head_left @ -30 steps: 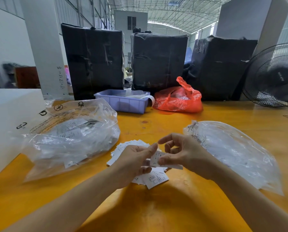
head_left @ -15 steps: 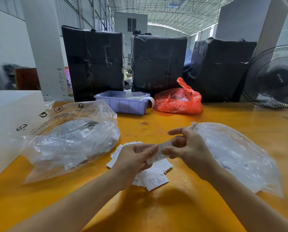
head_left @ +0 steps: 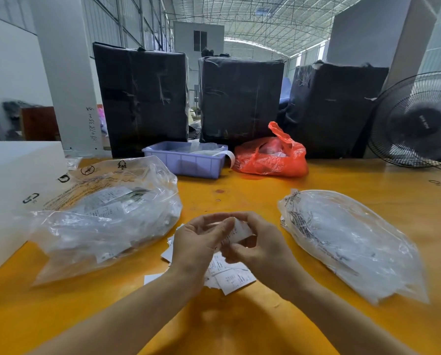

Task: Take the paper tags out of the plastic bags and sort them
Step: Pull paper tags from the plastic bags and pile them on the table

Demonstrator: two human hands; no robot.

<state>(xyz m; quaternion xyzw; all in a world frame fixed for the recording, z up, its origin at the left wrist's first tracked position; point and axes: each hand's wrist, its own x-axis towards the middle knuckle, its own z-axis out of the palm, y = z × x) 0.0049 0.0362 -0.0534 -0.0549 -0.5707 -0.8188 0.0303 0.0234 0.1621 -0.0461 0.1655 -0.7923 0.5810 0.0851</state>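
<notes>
Both hands meet above the middle of the yellow table (head_left: 240,324). My left hand (head_left: 199,242) and my right hand (head_left: 263,247) pinch one small white paper tag (head_left: 240,230) between their fingertips. Below them lies a loose pile of paper tags (head_left: 229,276), partly hidden by my hands. A big clear plastic bag (head_left: 106,213) full of tags and small bags lies to the left. Another clear plastic bag (head_left: 347,242), flatter, lies to the right.
A lilac plastic tray (head_left: 186,161) and a red plastic bag (head_left: 270,155) sit at the back of the table. Three black-wrapped boxes (head_left: 240,101) stand behind them. A black fan (head_left: 416,121) is at the back right, a white box (head_left: 14,180) at the left.
My hands have come closer together and risen slightly with the tag, which now stands more upright between the fingertips instead of stretching between the hands.
</notes>
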